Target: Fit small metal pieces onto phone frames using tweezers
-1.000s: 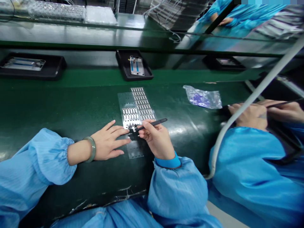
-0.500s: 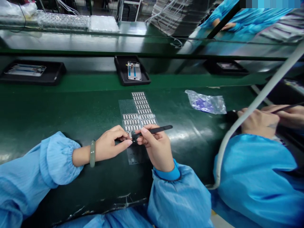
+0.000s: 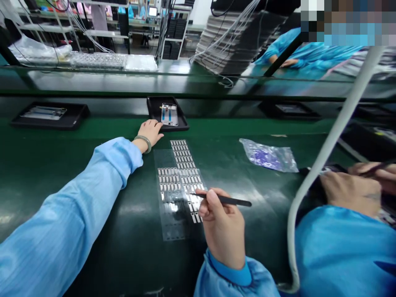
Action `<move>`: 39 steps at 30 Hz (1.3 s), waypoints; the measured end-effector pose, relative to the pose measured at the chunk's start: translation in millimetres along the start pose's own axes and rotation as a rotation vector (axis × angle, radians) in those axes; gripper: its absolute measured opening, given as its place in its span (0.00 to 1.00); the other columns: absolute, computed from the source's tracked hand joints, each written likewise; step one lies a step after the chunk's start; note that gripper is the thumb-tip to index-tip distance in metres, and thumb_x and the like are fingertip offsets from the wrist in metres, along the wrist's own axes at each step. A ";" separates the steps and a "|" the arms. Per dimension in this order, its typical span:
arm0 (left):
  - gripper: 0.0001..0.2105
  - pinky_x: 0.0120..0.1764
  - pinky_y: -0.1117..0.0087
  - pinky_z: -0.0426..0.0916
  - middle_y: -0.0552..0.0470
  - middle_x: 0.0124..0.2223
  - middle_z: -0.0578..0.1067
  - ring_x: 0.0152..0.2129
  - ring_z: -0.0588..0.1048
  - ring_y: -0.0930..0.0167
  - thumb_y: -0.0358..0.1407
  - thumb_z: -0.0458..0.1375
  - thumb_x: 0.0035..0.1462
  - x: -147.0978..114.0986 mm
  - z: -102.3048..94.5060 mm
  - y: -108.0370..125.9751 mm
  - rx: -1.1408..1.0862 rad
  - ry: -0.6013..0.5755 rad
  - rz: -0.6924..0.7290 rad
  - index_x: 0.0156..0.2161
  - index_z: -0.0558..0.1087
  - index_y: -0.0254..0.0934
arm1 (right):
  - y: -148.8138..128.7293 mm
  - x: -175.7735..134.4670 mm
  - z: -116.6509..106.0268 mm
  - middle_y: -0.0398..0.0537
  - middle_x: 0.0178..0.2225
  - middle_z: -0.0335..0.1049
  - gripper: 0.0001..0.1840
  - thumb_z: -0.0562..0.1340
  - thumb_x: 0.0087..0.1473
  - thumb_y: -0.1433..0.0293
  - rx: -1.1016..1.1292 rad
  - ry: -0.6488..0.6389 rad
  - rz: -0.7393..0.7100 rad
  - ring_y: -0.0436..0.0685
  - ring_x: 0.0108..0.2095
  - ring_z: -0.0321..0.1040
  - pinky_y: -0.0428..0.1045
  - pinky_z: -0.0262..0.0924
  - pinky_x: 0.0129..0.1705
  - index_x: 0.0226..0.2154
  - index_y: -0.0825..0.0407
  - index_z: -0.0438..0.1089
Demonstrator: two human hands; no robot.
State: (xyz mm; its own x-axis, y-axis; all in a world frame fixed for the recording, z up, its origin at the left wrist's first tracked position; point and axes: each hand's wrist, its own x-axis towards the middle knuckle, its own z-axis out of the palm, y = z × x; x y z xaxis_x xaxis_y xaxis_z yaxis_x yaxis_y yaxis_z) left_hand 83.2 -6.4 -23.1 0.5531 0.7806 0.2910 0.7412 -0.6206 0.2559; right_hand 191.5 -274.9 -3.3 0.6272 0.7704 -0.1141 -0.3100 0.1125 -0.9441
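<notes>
Green matting covers the table (image 3: 93, 165), and most of what lies on it sits between the two hands. The left hand (image 3: 151, 131) is stretched far forward, fingers loosely curled, touching the near left corner of a black tray (image 3: 154, 108) that carries a phone frame (image 3: 169, 114). The right hand (image 3: 221, 225) stays close to the body, thumb and fingers pinching black tweezers (image 3: 224, 200); the tip lies over the sheets (image 3: 181, 181), clear film strips bearing rows of small metallic parts, lying flat just left of that hand and directly below the tray. Whether the tip grips a part is too small to tell. The left sleeve (image 3: 77, 214) runs along the sheets' left side without covering them.

To the right, well apart from the sheets, lies a crumpled plastic bag (image 3: 269, 156). A white hose (image 3: 328, 152) crosses the view diagonally, partly masking a co-worker's hands (image 3: 352, 192) at the right edge. A second tray (image 3: 51, 114) sits far left on the belt, a third (image 3: 291, 109) to the right.
</notes>
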 end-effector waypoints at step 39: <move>0.25 0.57 0.49 0.61 0.33 0.64 0.61 0.61 0.60 0.53 0.46 0.57 0.61 -270.2 -119.3 -26.0 -0.238 -0.180 0.375 0.58 0.64 0.33 | 24.5 -25.8 88.1 0.41 0.25 0.76 0.20 0.76 0.34 0.61 -0.073 -0.258 0.187 0.50 0.26 0.76 0.43 0.73 0.28 0.26 0.53 0.69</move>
State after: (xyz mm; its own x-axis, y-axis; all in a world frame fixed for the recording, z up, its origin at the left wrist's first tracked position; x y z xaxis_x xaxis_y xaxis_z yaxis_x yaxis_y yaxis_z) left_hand -131.0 -210.0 1.6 0.8384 0.4872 0.2445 0.3819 -0.8450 0.3744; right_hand 104.7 -236.7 3.8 0.3594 0.9082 -0.2144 -0.3447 -0.0843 -0.9349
